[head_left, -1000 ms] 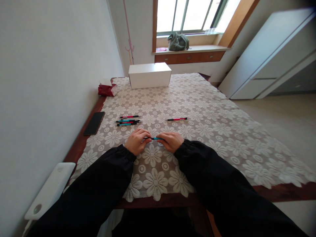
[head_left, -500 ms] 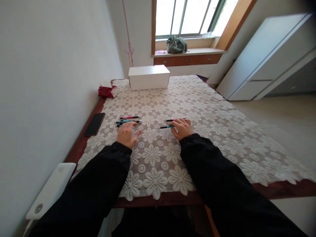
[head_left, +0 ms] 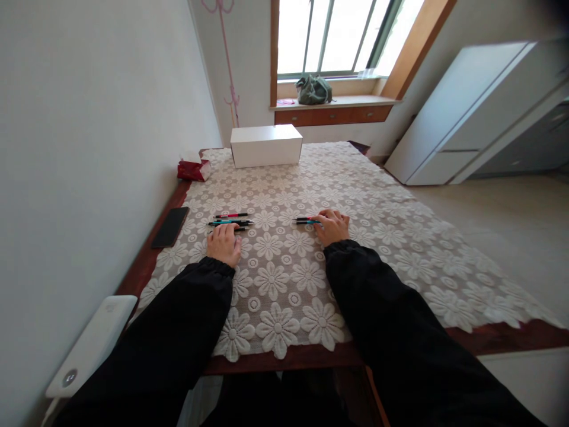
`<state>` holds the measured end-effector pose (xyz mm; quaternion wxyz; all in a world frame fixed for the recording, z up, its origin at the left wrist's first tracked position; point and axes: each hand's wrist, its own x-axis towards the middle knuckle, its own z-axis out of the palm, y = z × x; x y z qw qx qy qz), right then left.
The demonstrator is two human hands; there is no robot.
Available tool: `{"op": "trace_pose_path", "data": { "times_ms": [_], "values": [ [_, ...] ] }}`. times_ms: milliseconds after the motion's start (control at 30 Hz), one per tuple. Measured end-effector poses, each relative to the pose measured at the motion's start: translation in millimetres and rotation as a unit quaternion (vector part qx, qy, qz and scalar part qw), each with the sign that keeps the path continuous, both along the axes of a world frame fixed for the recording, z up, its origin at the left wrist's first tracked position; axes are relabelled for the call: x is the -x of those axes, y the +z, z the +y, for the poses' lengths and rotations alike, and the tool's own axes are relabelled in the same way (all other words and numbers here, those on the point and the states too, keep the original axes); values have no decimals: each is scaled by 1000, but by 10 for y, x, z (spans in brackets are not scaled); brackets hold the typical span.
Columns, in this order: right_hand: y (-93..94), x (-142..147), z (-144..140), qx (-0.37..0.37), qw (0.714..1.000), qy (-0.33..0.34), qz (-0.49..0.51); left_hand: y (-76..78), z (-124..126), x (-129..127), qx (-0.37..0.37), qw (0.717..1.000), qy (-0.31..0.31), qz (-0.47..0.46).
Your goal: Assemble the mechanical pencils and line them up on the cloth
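My left hand (head_left: 224,244) is closed with its fingers on the lowest pen (head_left: 240,229) of the left group; the black end shows past my fingers and most of the barrel is hidden. Just beyond it lie a teal-and-black pen (head_left: 224,222) and a red-and-black pen (head_left: 231,215), roughly parallel. My right hand (head_left: 333,226) has thumb and fingers closed on a teal-and-black pen (head_left: 306,222), its black end pointing left. A red-and-black pen (head_left: 304,218) lies right alongside, partly covered by my fingers.
A lace cloth (head_left: 272,279) covers the table. At the far edge stands a white box (head_left: 267,147). Along the left side are a red tissue packet (head_left: 194,170), a dark phone (head_left: 170,227) and a white power strip (head_left: 93,344) near the wall.
My right hand has pushed the teal pen away from me and rightward, up against the red one. My left hand has shifted slightly left, its thumb drawn in toward the fingers.
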<state>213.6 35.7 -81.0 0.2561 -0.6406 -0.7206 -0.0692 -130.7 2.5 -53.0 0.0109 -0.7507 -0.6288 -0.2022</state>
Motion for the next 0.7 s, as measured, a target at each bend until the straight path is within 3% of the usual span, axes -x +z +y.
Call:
{"op": "trace_pose_path", "data": {
  "times_ms": [433,600,700],
  "values": [
    [9,-11,-21,-2,1000,-2,14,60,5,30,34,999,15,20],
    [31,1,-11,-11,1000,-8,25,38,34,53,36,998,-13,-49],
    [92,66,-51,-32,998,38,36,19,44,9,50,988,-60,-130]
  ]
}}
